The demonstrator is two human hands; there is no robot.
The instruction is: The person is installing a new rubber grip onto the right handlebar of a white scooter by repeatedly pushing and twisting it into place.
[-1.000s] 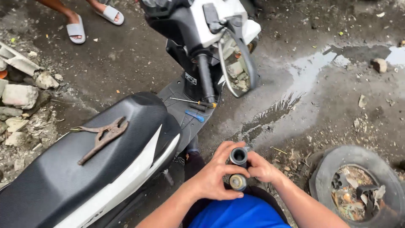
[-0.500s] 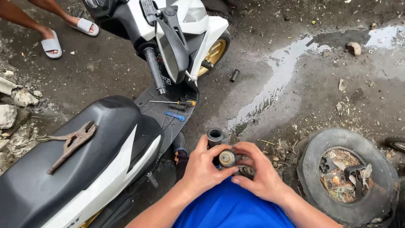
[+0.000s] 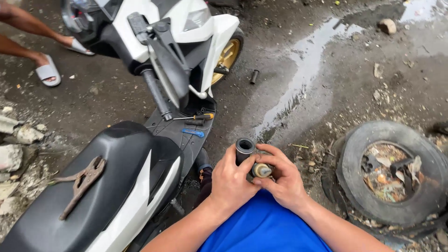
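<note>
My left hand (image 3: 231,179) grips a short black rubber tube (image 3: 244,148) that stands upright above my fist, its open end facing up. My right hand (image 3: 282,175) meets it from the right, fingers wrapped around a small brass-coloured metal part (image 3: 262,171) held between both hands. The two parts touch, low in the middle of the view, above my blue-clad lap (image 3: 261,228). A black and white scooter (image 3: 140,140) stands just left of my hands.
Rusty pliers (image 3: 81,182) lie on the scooter's black seat (image 3: 93,186). A screwdriver (image 3: 193,117) rests on the footboard. An old tyre (image 3: 392,172) filled with rubbish lies to the right. Another person's sandalled feet (image 3: 49,72) stand at top left. A puddle (image 3: 303,70) wets the ground ahead; rubble lies left.
My view has drifted right and down, so the scooter sits further left and higher. My hands stay together on the tube and brass part, the tube now tilted more upright.
</note>
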